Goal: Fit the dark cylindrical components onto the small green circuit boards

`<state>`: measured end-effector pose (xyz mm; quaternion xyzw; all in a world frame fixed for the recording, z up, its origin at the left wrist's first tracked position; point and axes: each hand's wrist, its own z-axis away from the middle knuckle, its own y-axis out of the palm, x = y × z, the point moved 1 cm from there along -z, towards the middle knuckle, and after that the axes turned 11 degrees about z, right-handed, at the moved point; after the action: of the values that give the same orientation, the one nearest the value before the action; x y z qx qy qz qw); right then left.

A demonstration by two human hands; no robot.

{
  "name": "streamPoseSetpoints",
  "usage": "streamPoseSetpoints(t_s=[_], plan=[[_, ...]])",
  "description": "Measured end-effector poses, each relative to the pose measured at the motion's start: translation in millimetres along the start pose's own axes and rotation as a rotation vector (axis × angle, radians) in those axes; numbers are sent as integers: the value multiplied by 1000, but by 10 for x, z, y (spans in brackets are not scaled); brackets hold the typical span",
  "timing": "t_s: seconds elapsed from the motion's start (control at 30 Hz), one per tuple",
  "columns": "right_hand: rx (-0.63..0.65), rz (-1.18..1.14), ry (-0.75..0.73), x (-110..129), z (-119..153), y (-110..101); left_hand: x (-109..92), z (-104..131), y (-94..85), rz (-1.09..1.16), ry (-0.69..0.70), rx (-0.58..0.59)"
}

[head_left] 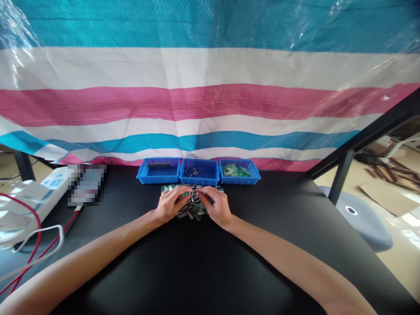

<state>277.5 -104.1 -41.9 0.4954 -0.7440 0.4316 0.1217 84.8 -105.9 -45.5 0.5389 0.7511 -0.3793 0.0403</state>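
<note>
Both hands meet over a pile of small metal parts and green pieces (197, 211) on the black table. My left hand (170, 203) is at the pile's left side, its fingers curled inward with the thumb beneath them. My right hand (216, 204) mirrors it on the right, fingers bent toward the middle. Between the fingertips are small silvery parts, too small to tell apart. Behind the hands stand three blue bins in a row: the left bin (159, 178) has a row of small cylinders, the middle bin (199, 180) thin dark pins, and the right bin (240, 180) green pieces.
A white power strip (49, 186) with plugs, red and white cables and a blurred phone-like object (88, 183) lie at the left. A striped sheet (197, 103) hangs behind the bins. Right of the table (275, 210) is a grey stool (364, 221).
</note>
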Motion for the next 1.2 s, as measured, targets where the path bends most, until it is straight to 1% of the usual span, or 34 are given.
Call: streamPoseSetpoints(t_s=[0.2,0.33,0.5,0.67,0.8,0.93,1.07,1.13,1.2], plan=[[-5,-16,1,-13,9,4,-13,-14,-18,28,38,-3],[1,-4,0,-12,11,1,14,2,-12,67,39,1],[38,-27,-54,1,13,-4,75,37,17,47,53,-42],[74,-32,-90,-5,27,14,88,41,34,60,65,-28],[87,-24,-115,6,28,17,29,-10,8,52,77,-10],[45,-22,-78,10,19,5,-42,-66,2,69,73,-4],[10,-37,-59,-9,21,8,-69,-98,32,95,56,-27],[9,-31,-39,-23,25,11,-58,-157,-2,102,62,-29],[14,-25,-16,-32,27,10,-18,-291,-111,90,67,-46]])
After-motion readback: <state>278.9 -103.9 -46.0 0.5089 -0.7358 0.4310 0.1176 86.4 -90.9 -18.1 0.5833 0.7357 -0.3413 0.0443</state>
